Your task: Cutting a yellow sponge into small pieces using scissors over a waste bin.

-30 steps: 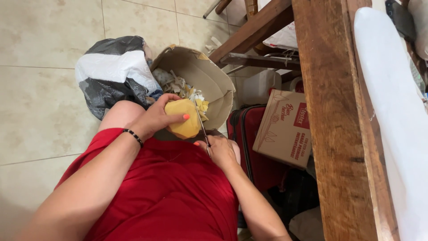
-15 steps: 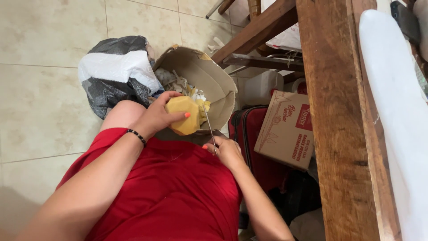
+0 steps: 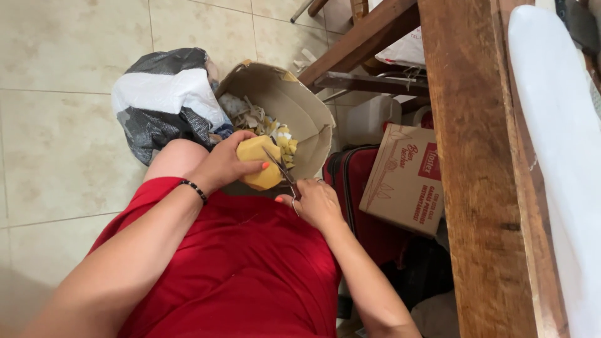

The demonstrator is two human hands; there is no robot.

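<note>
While your left hand (image 3: 222,166) clasps the yellow lump (image 3: 260,163) above the cardboard bin (image 3: 307,119), your right hand (image 3: 316,203), at four o'clock, grips scissors (image 3: 282,170); you're mid-trim, so rotate the lump carefully.

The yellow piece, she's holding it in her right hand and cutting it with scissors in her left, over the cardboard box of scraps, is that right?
Not quite: the hands are swapped. In the head view the left hand holds the yellow piece and the right hand works the scissors, over the cardboard box of scraps.
</note>
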